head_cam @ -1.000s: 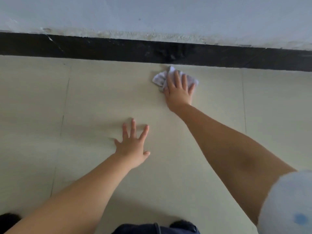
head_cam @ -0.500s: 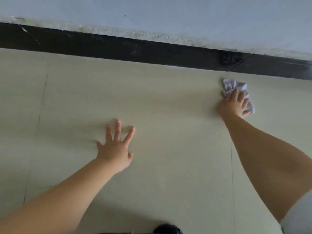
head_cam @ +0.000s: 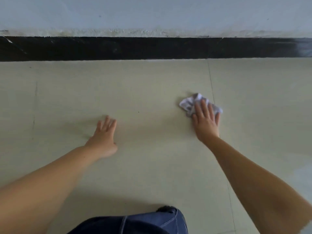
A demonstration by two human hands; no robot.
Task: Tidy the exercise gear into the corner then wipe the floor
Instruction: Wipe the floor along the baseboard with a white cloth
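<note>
A crumpled white cloth lies on the pale tiled floor. My right hand presses flat on the cloth with straight fingers, covering its near part. My left hand rests flat on the bare floor to the left, fingers straight and together. No exercise gear shows in this view.
A black skirting strip runs along the foot of the pale wall at the far side. Tile joints cross the floor at left and right. A knee in blue jeans is at the bottom edge.
My right hand has dragged the cloth back from the skirting toward me. My left hand stays planted on the floor, its fingers now closer together.
</note>
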